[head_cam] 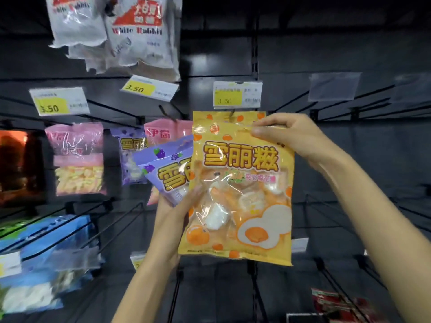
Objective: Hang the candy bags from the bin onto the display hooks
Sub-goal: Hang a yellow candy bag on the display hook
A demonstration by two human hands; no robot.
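Here the right hand [283, 134] pinches the orange bag's [240, 190] top edge up at the hook [229, 114] under the price tag [236, 94], apparently to thread its hole, while the left hand [177, 210] grips purple bags [168, 173] in reserve.

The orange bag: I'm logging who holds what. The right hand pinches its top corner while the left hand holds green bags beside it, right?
Not quite. The head view shows the left hand holding purple bags, not green. The right hand does pinch the orange bag at its top corner.
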